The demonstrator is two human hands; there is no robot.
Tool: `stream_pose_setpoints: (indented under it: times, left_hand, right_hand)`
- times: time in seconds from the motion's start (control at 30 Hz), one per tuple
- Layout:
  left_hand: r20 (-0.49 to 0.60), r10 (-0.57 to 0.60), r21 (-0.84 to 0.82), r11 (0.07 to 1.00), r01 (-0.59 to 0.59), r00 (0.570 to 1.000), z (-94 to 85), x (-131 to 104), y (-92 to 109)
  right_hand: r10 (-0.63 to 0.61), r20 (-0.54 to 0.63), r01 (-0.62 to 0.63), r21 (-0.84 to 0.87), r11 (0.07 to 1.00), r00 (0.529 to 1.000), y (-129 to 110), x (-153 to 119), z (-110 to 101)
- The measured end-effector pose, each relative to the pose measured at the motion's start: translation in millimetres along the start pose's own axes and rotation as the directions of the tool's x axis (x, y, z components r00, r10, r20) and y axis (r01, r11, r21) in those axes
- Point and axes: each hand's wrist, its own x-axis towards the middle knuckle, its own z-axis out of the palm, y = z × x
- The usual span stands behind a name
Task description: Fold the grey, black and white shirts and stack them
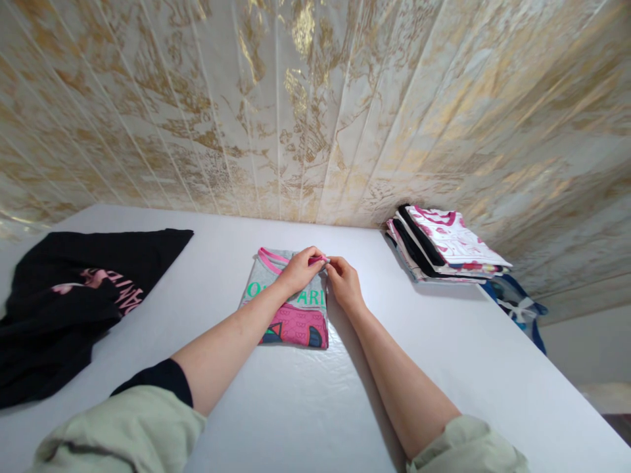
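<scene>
A grey and pink T-shirt (pixel 290 325) lies folded into a small rectangle on the white table, its pink neckband at the far left and green letters across its front. Over its far right corner my left hand (pixel 304 268) is closed, pinching a bit of the pink-trimmed fabric. Just right of it, my right hand (pixel 345 281) pinches the same corner from the side. The two sets of fingertips nearly meet there. My left forearm crosses the shirt and hides part of the lettering.
A black garment with pink print (pixel 54 315) is spread on the left of the white table (pixel 296 414). At the far right edge stands a stack of folded clothes (pixel 448 246). Beyond the right edge is a blue bag (pixel 517 305). A gold-patterned curtain (pixel 276 131) hangs behind.
</scene>
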Motion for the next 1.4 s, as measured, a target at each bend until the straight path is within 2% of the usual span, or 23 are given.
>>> stream_pose_setpoints:
  times: [0.13,0.3,0.43,0.53,0.77,0.97,1.07,1.23,1.4]
  left_hand:
    - [0.024,-0.028,-0.038,0.999,0.029,0.999,1.3,-1,-1]
    - [-0.026,-0.078,-0.063,0.995,0.076,0.997,1.6,3,3]
    - [-0.054,-0.204,-0.023,0.979,0.203,0.978,5.9,16,2]
    - [-0.051,-0.252,0.016,0.967,0.253,0.966,10.1,24,-2]
    - [-0.020,-0.182,0.076,0.980,0.183,0.983,7.5,16,3]
    - [-0.133,-0.181,-0.118,0.979,0.166,0.975,5.1,14,0]
    - [-0.148,-0.193,-0.181,0.969,0.166,0.970,6.0,16,-4]
    - [-0.139,-0.206,-0.206,0.963,0.175,0.969,6.9,18,-7]
    - [-0.129,-0.222,-0.189,0.962,0.196,0.966,9.1,18,-8]
  right_hand:
    - [0.008,-0.011,-0.008,0.037,0.999,1.000,-1,2,0]
    - [-0.004,0.011,0.003,0.041,0.999,1.000,3,3,2]
    - [0.007,0.032,-0.005,-0.085,0.996,0.999,11,1,4]
    - [0.002,0.074,0.012,-0.181,0.983,0.997,13,-2,4]
    - [-0.020,0.134,0.049,-0.219,0.975,0.991,6,-7,0]
    - [0.021,0.093,0.000,-0.214,0.977,0.995,0,-10,2]
    - [0.052,0.056,-0.040,-0.195,0.980,0.997,-1,-10,4]
    - [0.077,0.006,-0.074,-0.204,0.976,0.997,-1,-6,9]
    - [0.077,0.036,-0.066,-0.244,0.968,0.996,0,-2,9]
